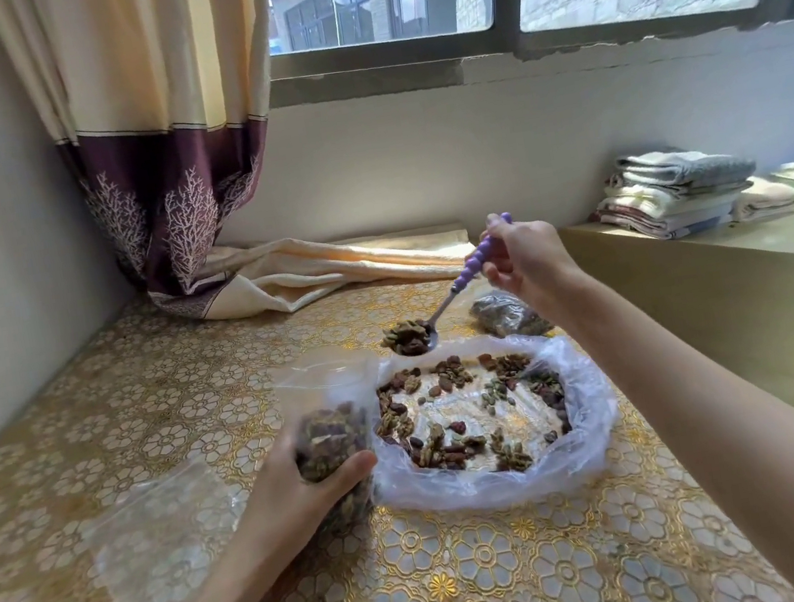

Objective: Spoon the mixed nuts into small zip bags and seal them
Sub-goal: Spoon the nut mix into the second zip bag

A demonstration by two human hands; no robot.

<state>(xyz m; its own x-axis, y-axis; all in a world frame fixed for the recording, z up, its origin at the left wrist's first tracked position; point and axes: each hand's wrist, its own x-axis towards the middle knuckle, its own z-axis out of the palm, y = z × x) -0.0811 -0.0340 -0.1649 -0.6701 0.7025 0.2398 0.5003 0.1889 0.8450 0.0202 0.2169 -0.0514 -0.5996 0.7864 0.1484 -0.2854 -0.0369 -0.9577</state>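
My left hand (295, 494) grips a small clear zip bag (330, 415), partly filled with nuts and standing upright with its mouth open. My right hand (523, 254) holds a spoon (443, 309) by its purple beaded handle. The spoon's bowl is heaped with mixed nuts and hovers just right of the bag's mouth. Below it, mixed nuts (438, 445) lie scattered on a big open clear plastic bag (591, 426) spread on the table.
A stack of empty zip bags (163, 546) lies at the left on the gold flowered tablecloth (480, 574). A filled bag of nuts (509, 316) lies behind the spread. A curtain (169, 191) hangs at the back left. Folded towels (674, 191) sit on a ledge at the right.
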